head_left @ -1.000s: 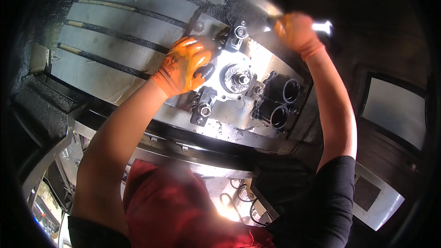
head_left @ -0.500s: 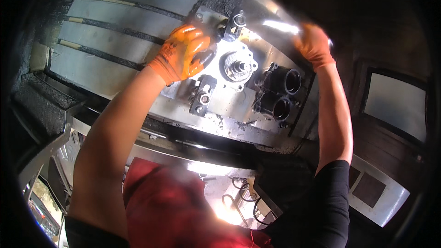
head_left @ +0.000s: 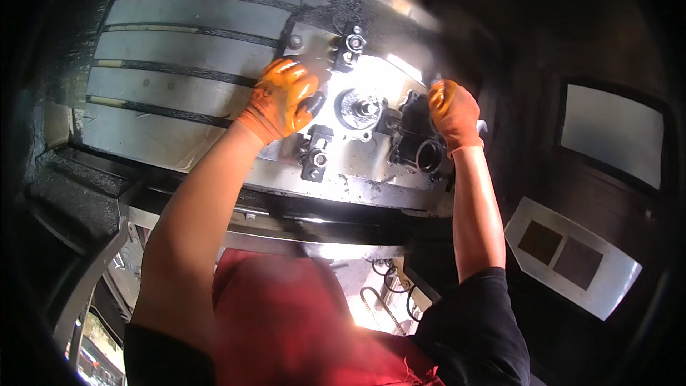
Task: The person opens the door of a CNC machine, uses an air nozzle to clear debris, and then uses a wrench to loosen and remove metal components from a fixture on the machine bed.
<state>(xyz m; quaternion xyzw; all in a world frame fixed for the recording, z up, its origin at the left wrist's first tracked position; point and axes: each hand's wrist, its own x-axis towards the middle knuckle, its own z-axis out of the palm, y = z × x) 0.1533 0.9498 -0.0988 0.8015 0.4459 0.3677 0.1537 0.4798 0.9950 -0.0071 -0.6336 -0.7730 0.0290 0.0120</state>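
Note:
My left hand [head_left: 287, 96], in an orange glove, is curled over a dark piece [head_left: 311, 105] at the left side of a brightly lit round metal part. That part [head_left: 362, 109] has a stub shaft at its middle and lugs around its edge. Dark clamp blocks with bolts sit above [head_left: 352, 44] and below [head_left: 315, 157] it. My right hand [head_left: 455, 111], also gloved, makes a fist by the black twin-bore housing [head_left: 421, 144], covering part of it. A rounded grey end [head_left: 482, 129] shows beside the fist; the rest of what it grips is hidden.
The slotted metal machine table [head_left: 164, 89] spreads to the left, with dark grime along its slots. A dark ledge [head_left: 329, 218] runs along its near edge. To the right are a window [head_left: 613, 132] and a pale panel [head_left: 572, 257] with two dark squares. Coiled hoses [head_left: 389, 279] lie below.
My right hand has come down and to the left, from up by the far edge to beside the black housing. My left hand stays at the round part. The whole view has shifted slightly.

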